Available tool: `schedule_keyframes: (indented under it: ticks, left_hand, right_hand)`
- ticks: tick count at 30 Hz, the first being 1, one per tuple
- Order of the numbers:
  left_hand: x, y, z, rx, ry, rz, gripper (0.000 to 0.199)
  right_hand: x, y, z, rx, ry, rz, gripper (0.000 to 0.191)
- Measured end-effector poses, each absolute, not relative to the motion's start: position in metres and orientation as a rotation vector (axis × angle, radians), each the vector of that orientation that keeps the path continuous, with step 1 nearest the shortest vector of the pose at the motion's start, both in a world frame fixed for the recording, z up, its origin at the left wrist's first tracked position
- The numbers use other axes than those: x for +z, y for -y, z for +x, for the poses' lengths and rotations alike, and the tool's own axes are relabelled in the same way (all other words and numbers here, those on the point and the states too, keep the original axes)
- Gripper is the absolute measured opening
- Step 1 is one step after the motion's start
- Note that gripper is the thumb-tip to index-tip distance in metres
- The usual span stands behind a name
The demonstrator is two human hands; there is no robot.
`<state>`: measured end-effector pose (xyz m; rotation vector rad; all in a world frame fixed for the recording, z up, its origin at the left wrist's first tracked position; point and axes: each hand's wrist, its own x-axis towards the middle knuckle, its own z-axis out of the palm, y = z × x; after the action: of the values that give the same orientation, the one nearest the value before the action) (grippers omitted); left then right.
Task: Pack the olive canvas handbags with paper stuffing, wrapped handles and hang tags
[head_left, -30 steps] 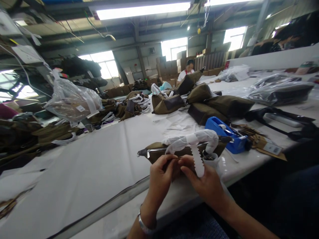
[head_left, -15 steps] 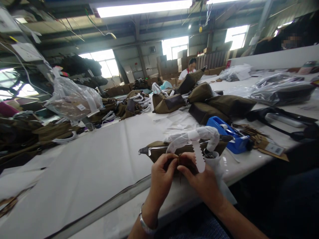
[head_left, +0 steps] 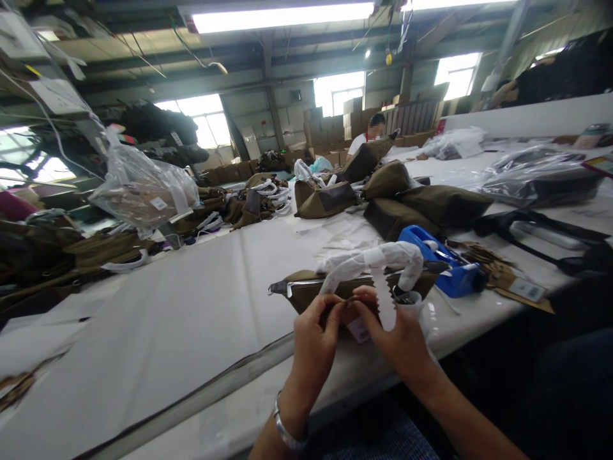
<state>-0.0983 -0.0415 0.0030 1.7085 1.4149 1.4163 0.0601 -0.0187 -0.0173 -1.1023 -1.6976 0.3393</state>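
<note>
An olive handbag (head_left: 304,292) with a silver zip stands in front of me. White wrapping covers its raised handle (head_left: 354,263), and a toothed white strip (head_left: 384,300) hangs from it. My left hand (head_left: 316,335) is closed in a pinch at the bag's front, on the thin cord of a hang tag. Close beside it, my right hand (head_left: 402,338) pinches the same cord; the exact grip is partly hidden by the fingers. Below the fingertips hangs the brown hang tag (head_left: 358,330) with a pale printed label.
A blue tape dispenser (head_left: 453,275) stands right of the bag, near a pile of brown tags (head_left: 522,284). A white cup (head_left: 410,303) holds small metal parts. More olive bags (head_left: 330,199) lie behind. A co-worker (head_left: 366,135) is at the far side.
The hang tag has turned so its pale label now shows between my hands. Both hands have shifted slightly, with the fingertips still close together.
</note>
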Motion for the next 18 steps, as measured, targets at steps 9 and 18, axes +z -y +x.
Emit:
schedule_keyframes:
  ticks: [9,18]
  left_hand:
    - [-0.0005,0.0400,-0.0962,1.410,-1.435,1.645,0.010]
    - [-0.0010,0.0392,-0.0965,1.369,-1.428,1.650,0.012]
  right_hand:
    - [-0.0239,0.0231,0.0573,-0.081,1.873,-1.036,0.017]
    - [-0.0225,0.0169,0.0564,0.022,1.910,-0.982,0.015]
